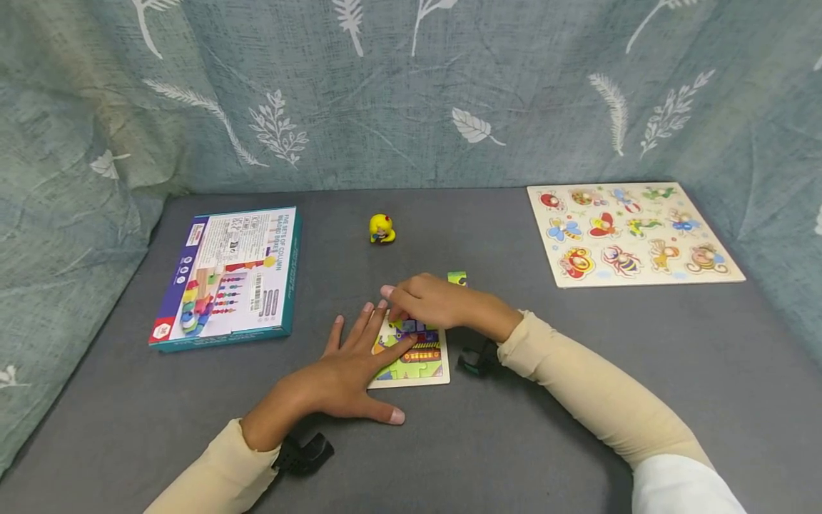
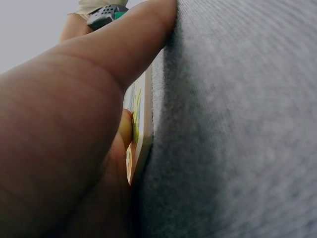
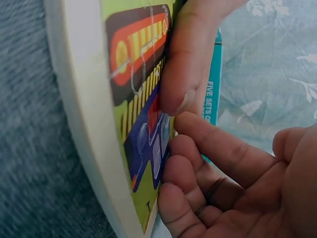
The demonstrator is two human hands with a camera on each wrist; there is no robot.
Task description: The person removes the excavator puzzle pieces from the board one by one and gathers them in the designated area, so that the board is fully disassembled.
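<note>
The puzzle (image 1: 420,371) lies on the desk (image 1: 488,457) beneath the left hand (image 1: 349,373), spread and released, and the right hand (image 1: 432,301), its fingers bent, its grip impossible to tell, with a loose piece (image 1: 457,278) just beyond this nearer hand.

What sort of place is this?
Likely a staged tabletop play or recording spot: a blue-green, leaf-print fabric curtain hangs behind a dark-grey table that bears a multicoloured jigsaw puzzle with a pale border.
</note>
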